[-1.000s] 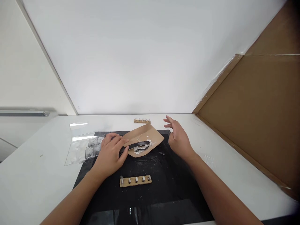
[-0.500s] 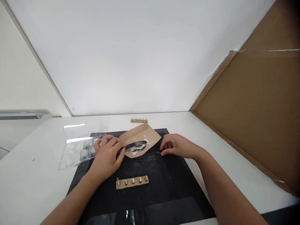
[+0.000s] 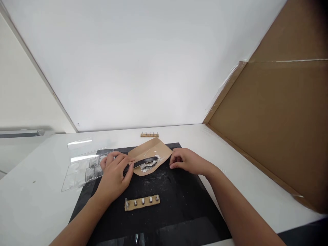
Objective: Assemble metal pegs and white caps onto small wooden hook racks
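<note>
My left hand point(image 3: 115, 171) is closed on the near end of a flat black strip dusted with white, which looks like a nail file point(image 3: 146, 161). Its far end lies over a piece of brown paper point(image 3: 138, 153). White flakes and powder point(image 3: 146, 168) lie on the paper around a second dark shape under the strip. My right hand point(image 3: 183, 161) is in a pinch at the paper's right corner, low over the black mat point(image 3: 174, 201). Whatever its fingertips hold is hidden now. Nearer me lies a tan holder strip point(image 3: 139, 204) with several small upright pegs, a clear piece standing at its left end.
A clear plastic compartment box point(image 3: 74, 174) with its lid raised lies left of the mat, partly behind my left hand. Another small peg strip point(image 3: 149, 135) sits behind the paper. A brown cardboard panel point(image 3: 269, 130) stands along the right, and a white wall point(image 3: 140, 75) behind.
The view has shifted slightly. A small clear oblong piece that showed at my right fingertips no longer shows, and that hand is closer to the paper. The left hand keeps hold of the nail file.
</note>
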A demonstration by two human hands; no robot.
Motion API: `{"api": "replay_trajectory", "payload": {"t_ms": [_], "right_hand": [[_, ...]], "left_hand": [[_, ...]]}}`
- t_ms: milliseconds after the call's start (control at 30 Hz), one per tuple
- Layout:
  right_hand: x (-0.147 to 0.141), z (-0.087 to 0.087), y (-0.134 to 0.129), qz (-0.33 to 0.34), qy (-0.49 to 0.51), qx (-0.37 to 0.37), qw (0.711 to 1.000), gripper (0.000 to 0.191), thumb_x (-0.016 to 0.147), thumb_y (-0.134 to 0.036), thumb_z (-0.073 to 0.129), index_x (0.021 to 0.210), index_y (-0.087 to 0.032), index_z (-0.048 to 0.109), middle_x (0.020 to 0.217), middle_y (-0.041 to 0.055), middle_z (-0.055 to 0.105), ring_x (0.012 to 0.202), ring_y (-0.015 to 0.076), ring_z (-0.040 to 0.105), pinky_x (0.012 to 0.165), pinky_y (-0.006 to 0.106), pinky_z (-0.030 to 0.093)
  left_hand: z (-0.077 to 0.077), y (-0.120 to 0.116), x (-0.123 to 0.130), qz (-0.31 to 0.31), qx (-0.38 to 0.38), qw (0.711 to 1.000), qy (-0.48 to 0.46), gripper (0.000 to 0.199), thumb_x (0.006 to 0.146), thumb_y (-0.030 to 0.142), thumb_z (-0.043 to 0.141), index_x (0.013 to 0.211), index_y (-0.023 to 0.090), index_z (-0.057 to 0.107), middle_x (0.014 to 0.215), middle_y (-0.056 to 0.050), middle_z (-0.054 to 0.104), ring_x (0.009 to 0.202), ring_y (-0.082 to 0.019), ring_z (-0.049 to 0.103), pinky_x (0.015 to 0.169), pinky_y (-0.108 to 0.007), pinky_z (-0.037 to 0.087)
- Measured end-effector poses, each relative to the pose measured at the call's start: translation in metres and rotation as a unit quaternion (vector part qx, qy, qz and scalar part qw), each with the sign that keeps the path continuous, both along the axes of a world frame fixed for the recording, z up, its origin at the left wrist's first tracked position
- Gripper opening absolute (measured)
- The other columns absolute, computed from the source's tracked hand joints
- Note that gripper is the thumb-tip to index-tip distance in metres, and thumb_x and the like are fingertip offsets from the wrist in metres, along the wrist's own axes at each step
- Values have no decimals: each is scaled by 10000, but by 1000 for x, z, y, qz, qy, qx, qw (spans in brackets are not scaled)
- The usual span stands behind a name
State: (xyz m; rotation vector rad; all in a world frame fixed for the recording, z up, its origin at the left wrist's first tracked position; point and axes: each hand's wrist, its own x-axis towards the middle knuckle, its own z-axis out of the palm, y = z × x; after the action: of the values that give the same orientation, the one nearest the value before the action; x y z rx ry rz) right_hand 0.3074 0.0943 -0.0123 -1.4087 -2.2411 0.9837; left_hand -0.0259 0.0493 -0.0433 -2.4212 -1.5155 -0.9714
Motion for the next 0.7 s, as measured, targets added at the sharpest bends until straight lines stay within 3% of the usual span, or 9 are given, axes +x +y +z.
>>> {"api": "replay_trajectory", "payload": {"t_ms": [400,567,700], "right_hand": [[8,7,-2,12,75,-60,995,250,875,-453,784,894,-205,762,788,27,764,747,194,696,648,289,489],[12,13,-4,8,139,-82,987,345,894,-498,777,1028,-182,742,897,52,782,744,177,718,719,315,560],[6,13,-4,0,229,-91,969,386,884,-523,801,1023,-170,733,868,50,774,698,154,703,698,305,572]], "left_hand": [[2,-6,10,-3,-6,1000,-14,211,1052,311,530,1116,247,721,1112,-76,756,1180,-336,539,986,-513,304],[2,-7,9,-14,-8,1000,-20,198,1037,299,550,1133,250,717,1123,-85,752,1181,-344,535,986,-531,315],[4,-8,11,-39,8,998,-40,180,1023,277,575,1128,246,718,1115,-82,750,1157,-329,553,994,-518,357]]}}
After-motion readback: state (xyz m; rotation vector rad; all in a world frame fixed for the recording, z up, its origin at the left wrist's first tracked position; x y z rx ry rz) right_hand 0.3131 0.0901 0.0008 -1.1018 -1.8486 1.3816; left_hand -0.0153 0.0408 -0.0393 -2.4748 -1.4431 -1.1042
